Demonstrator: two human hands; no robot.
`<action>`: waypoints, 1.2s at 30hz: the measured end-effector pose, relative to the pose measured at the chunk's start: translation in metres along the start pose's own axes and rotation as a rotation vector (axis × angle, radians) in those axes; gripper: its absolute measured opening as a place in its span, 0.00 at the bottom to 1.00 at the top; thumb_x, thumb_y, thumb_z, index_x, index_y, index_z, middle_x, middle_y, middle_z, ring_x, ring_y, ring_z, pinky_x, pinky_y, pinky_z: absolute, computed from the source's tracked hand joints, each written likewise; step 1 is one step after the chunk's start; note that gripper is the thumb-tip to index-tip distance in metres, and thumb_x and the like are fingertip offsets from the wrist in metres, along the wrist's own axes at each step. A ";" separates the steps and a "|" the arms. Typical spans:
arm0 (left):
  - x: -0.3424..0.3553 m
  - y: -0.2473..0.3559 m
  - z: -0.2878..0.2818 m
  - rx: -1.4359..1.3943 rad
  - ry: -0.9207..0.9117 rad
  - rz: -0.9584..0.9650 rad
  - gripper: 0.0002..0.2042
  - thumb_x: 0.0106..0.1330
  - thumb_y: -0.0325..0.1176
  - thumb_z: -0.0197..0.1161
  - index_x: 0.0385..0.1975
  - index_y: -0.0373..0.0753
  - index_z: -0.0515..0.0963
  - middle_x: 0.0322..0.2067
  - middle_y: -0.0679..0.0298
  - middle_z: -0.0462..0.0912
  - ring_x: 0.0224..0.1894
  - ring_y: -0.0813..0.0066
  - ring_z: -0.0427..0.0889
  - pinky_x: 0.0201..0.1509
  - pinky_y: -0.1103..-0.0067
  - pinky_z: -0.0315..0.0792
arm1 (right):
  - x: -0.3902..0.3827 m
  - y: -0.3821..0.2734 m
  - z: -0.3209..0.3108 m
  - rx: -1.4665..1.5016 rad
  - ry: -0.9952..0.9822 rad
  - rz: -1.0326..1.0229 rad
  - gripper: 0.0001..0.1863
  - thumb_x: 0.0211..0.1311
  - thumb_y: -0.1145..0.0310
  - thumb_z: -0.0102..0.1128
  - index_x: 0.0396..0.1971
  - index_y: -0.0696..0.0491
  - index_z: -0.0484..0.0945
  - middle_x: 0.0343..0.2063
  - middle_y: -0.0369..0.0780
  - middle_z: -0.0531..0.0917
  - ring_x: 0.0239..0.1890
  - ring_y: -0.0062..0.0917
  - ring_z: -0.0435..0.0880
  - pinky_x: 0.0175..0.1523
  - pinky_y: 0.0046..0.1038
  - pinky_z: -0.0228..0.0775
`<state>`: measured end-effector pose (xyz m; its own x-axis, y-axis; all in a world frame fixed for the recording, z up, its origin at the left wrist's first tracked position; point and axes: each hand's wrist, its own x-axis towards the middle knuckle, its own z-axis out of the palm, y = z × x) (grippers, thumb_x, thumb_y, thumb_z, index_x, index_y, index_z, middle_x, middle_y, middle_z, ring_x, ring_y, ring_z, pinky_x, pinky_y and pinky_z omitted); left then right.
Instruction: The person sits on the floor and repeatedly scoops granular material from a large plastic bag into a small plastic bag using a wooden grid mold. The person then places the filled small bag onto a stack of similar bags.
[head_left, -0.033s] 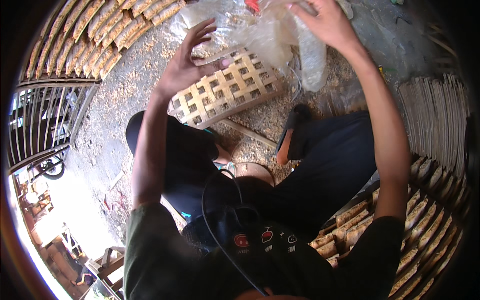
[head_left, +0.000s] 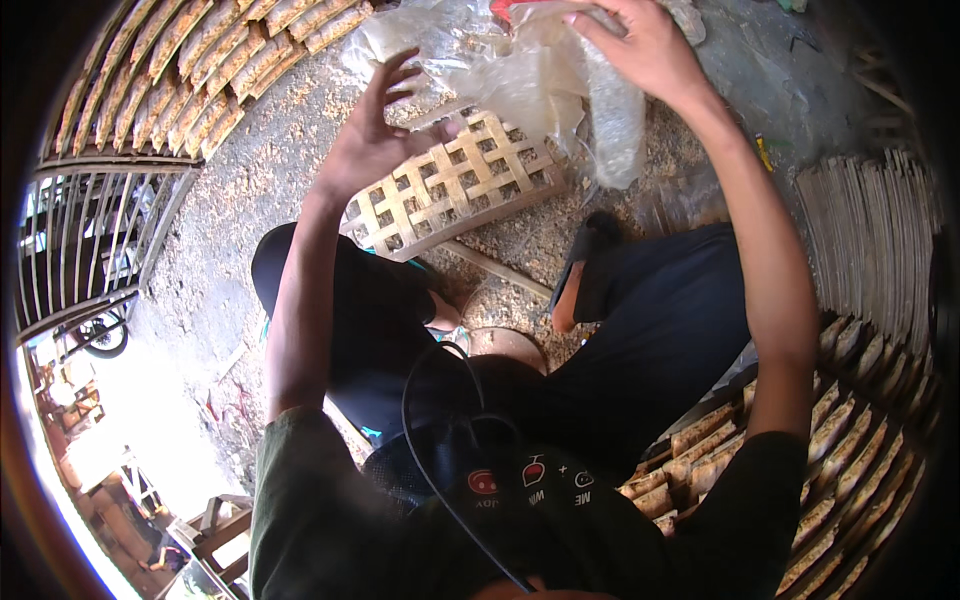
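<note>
My left hand [head_left: 372,145] is open, its fingers spread and holding nothing. It hovers over the left end of a woven lattice panel of flat pale strips [head_left: 455,185] in a wooden frame, which lies tilted on the floor before my feet. At the top, my right hand [head_left: 645,50] is closed on a crumpled clear plastic bag [head_left: 545,85]; its fingertips are partly cut off by the picture's edge. A long, filled-looking clear plastic bundle [head_left: 615,135] sits just below that hand. Something red [head_left: 503,8] shows beside the plastic.
Racks of filled half-round troughs [head_left: 190,75] stand at the upper left, with more troughs [head_left: 800,450] at the lower right. Stacked thin slats [head_left: 870,240] are at right. A stick [head_left: 495,268] lies near my feet on the debris-strewn floor [head_left: 270,160]. A cable [head_left: 408,400] hangs before my chest.
My left hand has dropped slightly toward the lattice panel. The right hand has shifted a little, and the plastic under it has swung slightly and spread.
</note>
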<state>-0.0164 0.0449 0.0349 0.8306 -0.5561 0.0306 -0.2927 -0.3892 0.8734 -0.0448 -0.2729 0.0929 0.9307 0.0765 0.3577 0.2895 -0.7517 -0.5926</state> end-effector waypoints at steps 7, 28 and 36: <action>-0.001 0.064 -0.014 0.446 -0.038 0.052 0.50 0.53 0.53 0.79 0.71 0.38 0.57 0.60 0.45 0.75 0.64 0.51 0.74 0.67 0.62 0.71 | -0.001 -0.009 0.033 0.149 0.096 -0.312 0.10 0.65 0.67 0.64 0.39 0.58 0.82 0.29 0.43 0.83 0.30 0.25 0.81 0.38 0.27 0.73; 0.044 -0.035 -0.113 0.637 0.210 0.057 0.05 0.65 0.35 0.69 0.36 0.45 0.89 0.35 0.61 0.90 0.34 0.70 0.87 0.39 0.72 0.82 | 0.004 0.070 0.036 -0.145 -0.281 0.091 0.17 0.63 0.52 0.69 0.37 0.52 0.85 0.23 0.33 0.79 0.28 0.16 0.76 0.35 0.26 0.68; 0.066 -0.066 -0.111 0.666 0.468 0.098 0.06 0.65 0.34 0.68 0.38 0.45 0.88 0.32 0.58 0.88 0.29 0.67 0.84 0.35 0.71 0.79 | 0.034 0.011 0.017 -0.300 0.029 0.143 0.10 0.64 0.64 0.68 0.39 0.54 0.83 0.27 0.36 0.81 0.31 0.13 0.77 0.37 0.21 0.68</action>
<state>0.1107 0.1157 0.0332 0.8552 -0.3036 0.4201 -0.4721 -0.7910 0.3893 -0.0057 -0.2671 0.0861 0.9491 -0.0597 0.3092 0.0732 -0.9131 -0.4011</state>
